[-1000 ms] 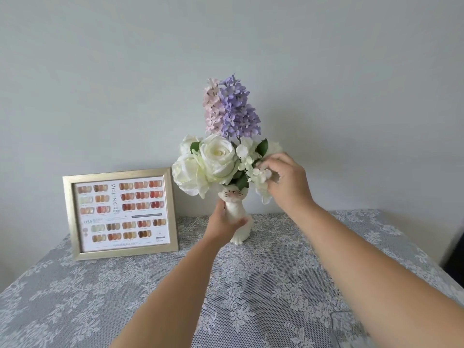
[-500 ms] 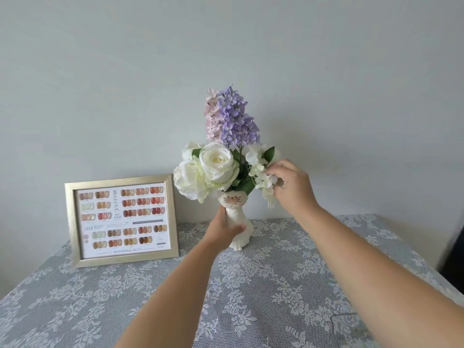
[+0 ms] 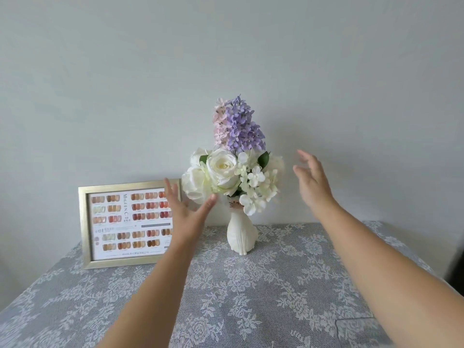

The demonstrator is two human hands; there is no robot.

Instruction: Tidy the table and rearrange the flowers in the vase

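Both hands have let go of the vase (image 3: 241,236): our left hand (image 3: 187,209) and right hand (image 3: 311,179) flank it, open, empty. Vase upright between them; left nearer.

A plain pale grey-blue wall (image 3: 125,71) fills everything above the table (image 3: 251,297), which stands against it, draped in grey cloth with white floral lace. Soft, even light falls across both (no window visible). Right of the table, a dark strip (image 3: 455,267) shows.
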